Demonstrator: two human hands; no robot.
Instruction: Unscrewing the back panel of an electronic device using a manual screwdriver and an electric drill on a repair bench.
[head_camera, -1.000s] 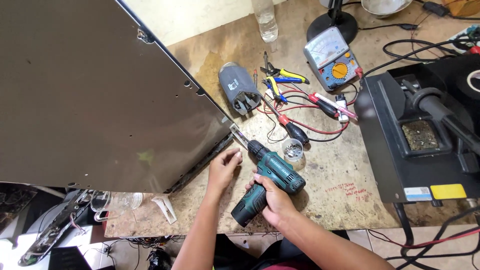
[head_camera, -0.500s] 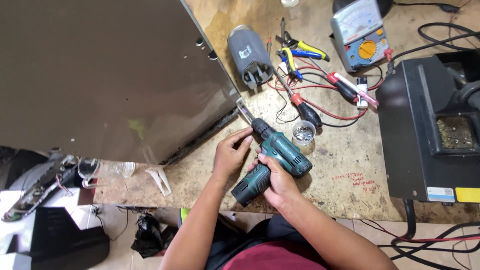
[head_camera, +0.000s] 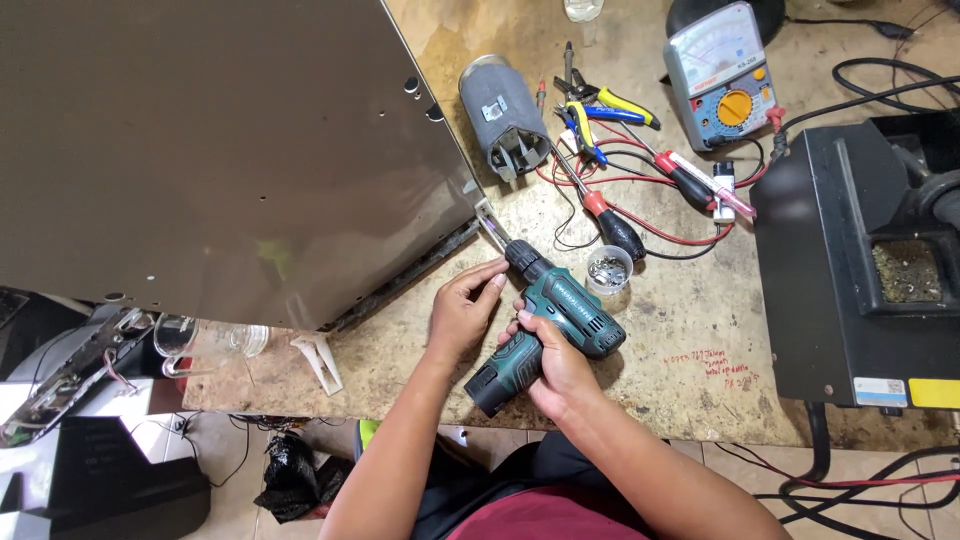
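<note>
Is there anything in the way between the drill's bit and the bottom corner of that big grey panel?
Nothing visible. The green drill in the right hand points its bit at the grey panel's lower corner; the left hand steadies the chuck from beside it.

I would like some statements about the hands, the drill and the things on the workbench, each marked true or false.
1. The right hand grips the green cordless drill by its handle. True.
2. The left hand lies flat on the multimeter. False: its fingers are at the drill's chuck, far from the meter.
3. The drill's bit points at the lower corner of the grey metal panel. True.
4. The small clear cup beside the drill holds water. False: it holds small metal pieces.
5. The pliers have red handles. False: yellow and blue.
</note>
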